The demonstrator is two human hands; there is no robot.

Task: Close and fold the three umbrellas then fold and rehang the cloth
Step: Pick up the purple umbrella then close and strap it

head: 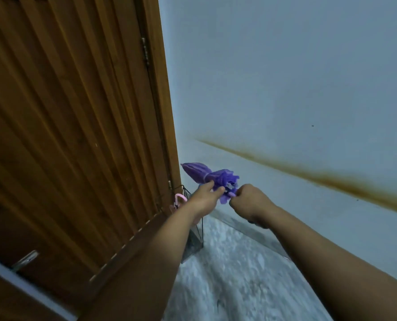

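A small purple umbrella (206,176) is collapsed, its canopy bunched and its tip pointing up and left toward the door frame. My left hand (208,193) grips the gathered fabric near the ribs. My right hand (248,201) is curled round the handle end, just right of the canopy. A pink umbrella handle (180,200) sticks up from a black wire stand (196,237) in the corner, partly hidden behind my left forearm. No cloth shows in this view.
A ribbed wooden door (77,135) fills the left side, hinged at the corner. A pale wall (285,89) with a brown stain streak (332,179) runs along the right. Speckled grey floor (234,274) lies below.
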